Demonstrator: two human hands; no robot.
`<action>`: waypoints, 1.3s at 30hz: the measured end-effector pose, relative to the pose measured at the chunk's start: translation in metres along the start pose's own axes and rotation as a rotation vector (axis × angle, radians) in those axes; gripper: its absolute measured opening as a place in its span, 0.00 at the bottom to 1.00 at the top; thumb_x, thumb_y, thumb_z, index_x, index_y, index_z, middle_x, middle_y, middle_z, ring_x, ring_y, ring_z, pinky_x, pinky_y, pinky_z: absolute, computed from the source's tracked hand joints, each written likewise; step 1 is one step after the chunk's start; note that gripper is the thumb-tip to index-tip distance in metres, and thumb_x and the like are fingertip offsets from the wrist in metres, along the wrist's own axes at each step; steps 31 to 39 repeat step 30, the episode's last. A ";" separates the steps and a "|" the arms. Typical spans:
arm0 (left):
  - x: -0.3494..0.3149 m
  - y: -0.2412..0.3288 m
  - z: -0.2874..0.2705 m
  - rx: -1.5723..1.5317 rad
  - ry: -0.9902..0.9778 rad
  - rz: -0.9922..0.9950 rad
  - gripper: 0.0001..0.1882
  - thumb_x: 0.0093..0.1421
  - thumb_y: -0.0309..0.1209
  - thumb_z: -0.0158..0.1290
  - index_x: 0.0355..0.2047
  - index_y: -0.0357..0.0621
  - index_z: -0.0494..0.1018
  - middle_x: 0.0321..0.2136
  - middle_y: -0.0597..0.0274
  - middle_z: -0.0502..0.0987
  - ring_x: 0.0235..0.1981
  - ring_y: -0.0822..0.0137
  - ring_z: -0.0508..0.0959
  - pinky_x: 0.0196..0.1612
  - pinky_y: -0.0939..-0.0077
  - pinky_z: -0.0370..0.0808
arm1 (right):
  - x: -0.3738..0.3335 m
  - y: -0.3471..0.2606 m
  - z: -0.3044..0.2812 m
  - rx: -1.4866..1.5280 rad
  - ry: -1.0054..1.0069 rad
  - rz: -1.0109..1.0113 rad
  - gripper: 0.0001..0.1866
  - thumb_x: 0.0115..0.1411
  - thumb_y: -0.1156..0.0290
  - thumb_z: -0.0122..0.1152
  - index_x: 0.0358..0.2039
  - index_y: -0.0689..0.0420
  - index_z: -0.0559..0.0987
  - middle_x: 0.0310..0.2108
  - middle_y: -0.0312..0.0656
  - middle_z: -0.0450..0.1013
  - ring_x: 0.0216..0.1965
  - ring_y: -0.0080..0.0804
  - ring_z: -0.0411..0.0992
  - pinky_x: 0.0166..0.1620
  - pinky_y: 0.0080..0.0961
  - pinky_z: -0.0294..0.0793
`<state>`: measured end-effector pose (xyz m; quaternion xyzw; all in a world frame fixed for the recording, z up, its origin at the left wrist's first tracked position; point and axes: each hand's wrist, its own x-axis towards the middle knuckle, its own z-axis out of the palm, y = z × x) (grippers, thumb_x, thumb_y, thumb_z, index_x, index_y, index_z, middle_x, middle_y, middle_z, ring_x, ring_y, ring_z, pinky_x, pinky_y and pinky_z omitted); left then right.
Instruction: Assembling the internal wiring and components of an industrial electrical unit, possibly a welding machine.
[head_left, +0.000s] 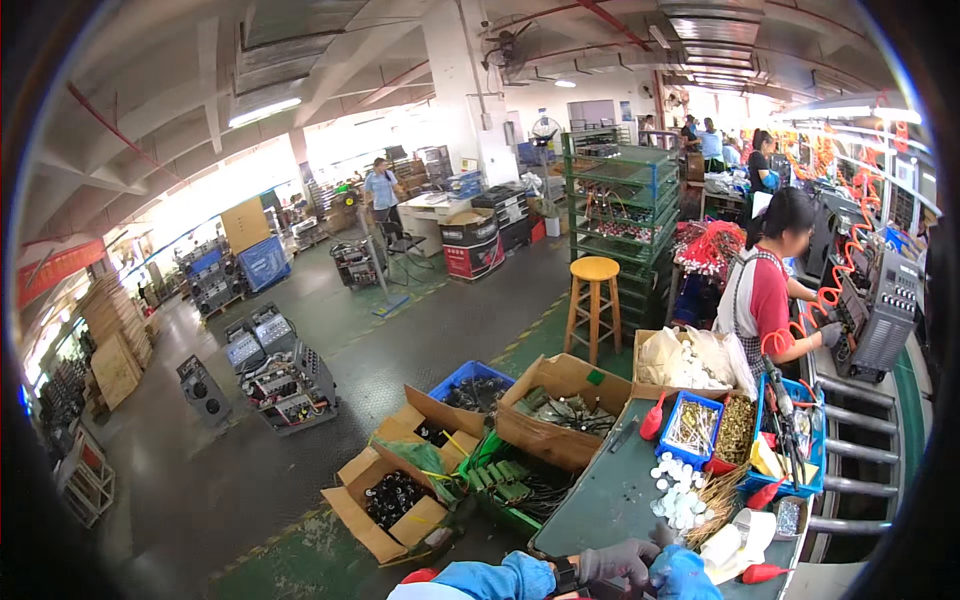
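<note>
My left hand, in a grey glove with a dark watch at the wrist and a blue sleeve, reaches over the near end of the green tabletop. Close beside it is my right hand, also gloved and mostly hidden behind its blue sleeve. The fingers of both are too hidden and blurred to show a grip. Just beyond them lie white round caps and a bundle of thin brown strands. A white cup-like piece and a red squeeze bottle lie to the right.
Blue bin and blue tray hold small parts and tools. Open cartons crowd the table's left side. A roller conveyor runs along the right, where a co-worker handles a black boxy unit. A wooden stool stands beyond.
</note>
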<state>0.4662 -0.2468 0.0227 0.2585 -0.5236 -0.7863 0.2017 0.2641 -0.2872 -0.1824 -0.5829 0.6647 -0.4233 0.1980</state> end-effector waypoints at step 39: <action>0.089 -0.045 -0.051 0.278 0.451 -0.161 0.38 0.53 0.32 0.57 0.65 0.49 0.58 0.45 0.50 0.79 0.42 0.53 0.81 0.47 0.63 0.77 | 0.043 -0.074 -0.089 0.492 -0.638 0.072 0.17 0.54 0.77 0.57 0.46 0.64 0.77 0.37 0.47 0.78 0.39 0.31 0.76 0.47 0.26 0.76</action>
